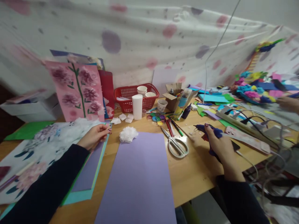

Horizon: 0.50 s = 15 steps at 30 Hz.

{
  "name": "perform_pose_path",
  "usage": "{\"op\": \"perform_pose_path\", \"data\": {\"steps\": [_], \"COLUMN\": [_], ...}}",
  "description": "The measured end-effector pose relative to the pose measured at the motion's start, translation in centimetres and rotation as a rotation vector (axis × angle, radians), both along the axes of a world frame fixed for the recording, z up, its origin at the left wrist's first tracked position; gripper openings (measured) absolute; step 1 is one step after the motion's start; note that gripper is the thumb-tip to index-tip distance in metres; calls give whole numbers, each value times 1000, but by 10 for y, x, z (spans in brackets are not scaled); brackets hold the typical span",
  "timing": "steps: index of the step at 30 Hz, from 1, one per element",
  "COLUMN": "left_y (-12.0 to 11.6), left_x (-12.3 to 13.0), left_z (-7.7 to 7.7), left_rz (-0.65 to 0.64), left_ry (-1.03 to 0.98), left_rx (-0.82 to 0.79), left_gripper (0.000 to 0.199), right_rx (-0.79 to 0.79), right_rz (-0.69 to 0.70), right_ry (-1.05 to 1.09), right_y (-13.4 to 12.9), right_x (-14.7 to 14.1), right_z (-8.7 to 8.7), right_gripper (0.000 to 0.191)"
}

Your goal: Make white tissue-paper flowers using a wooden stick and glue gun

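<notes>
My right hand [219, 146] is wrapped round a dark blue glue gun [217, 133], its nozzle pointing left over the table. Thumb and fingertips of my left hand [96, 135] are pinched together above a stack of coloured paper; what they hold, if anything, is too small to make out. Between my hands lies a purple sheet of paper [142, 177]. A ruffled white paper flower [128, 134] rests at its far left corner. White-handled scissors [177, 147] lie to the right of the sheet.
Behind the sheet stand a red basket [123, 105], a white cylinder [137, 107] and a paper cup [162, 105]. A pink flower picture [79, 90] leans at the back left. A phone [247, 140], power strip [249, 129] and cables lie right. Another person's hand [289, 102] shows far right.
</notes>
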<state>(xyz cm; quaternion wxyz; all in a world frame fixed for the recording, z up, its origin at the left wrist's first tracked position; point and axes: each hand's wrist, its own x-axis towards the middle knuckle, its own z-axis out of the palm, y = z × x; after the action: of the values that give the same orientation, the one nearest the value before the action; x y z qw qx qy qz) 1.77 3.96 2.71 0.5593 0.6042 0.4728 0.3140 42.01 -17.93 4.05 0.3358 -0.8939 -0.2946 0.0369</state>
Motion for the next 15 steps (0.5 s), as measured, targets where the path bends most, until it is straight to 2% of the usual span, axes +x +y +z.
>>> {"op": "perform_pose_path", "data": {"steps": [3, 6, 11, 15], "left_y": [-5, -10, -16, -17], "left_x": [4, 7, 9, 7], "left_z": [11, 22, 32, 33], "left_rz": [-1, 47, 64, -15], "left_ry": [15, 26, 71, 86], "left_rx": [14, 32, 11, 58], "left_gripper": [37, 37, 35, 32], "right_rx": [-98, -86, -59, -37], "right_rz": [39, 56, 85, 167], "right_ry": [26, -15, -98, -130], "right_y": [-3, -6, -17, -28], "right_x": [11, 8, 1, 3], "right_z": [-11, -17, -14, -11], "right_gripper": [69, 69, 64, 58]}}
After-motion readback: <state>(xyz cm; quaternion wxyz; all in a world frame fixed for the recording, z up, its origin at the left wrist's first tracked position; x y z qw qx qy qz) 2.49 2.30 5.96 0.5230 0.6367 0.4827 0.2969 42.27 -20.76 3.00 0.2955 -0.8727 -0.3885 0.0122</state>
